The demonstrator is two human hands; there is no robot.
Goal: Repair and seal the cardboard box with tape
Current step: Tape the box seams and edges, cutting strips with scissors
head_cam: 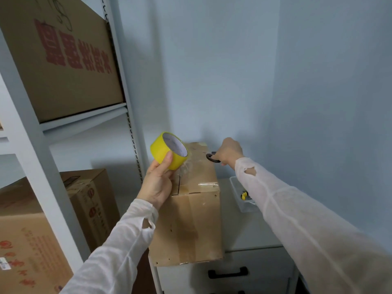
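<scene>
Head view, looking down into a corner of pale blue walls. The cardboard box (191,219) sits at the centre of the frame on top of a white cabinet (250,230), its near face hanging slightly over the cabinet's front edge above a drawer with a black pull (228,272). The top flaps meet at a dark seam, and a shiny strip of clear tape (209,184) crosses them.

The left hand (158,184) is raised over the near left part of the box top, thumb and fingers curled round a yellow tape roll (165,152) held tilted, its hollow core facing up and right. A crumpled wisp of tape trails from the roll down to the box top.

The right hand (230,151) reaches past the far right corner of the box, its fingers closed on a black ring handle (211,158); the rest of that tool is hidden.

Right of the box, a clear plastic tray (235,187) on the cabinet holds a yellow-and-black object (244,195). A grey shelf rack (125,81) fills the left of the frame, carrying a large printed carton (63,71) at upper left and more cartons (93,200) at lower left.
</scene>
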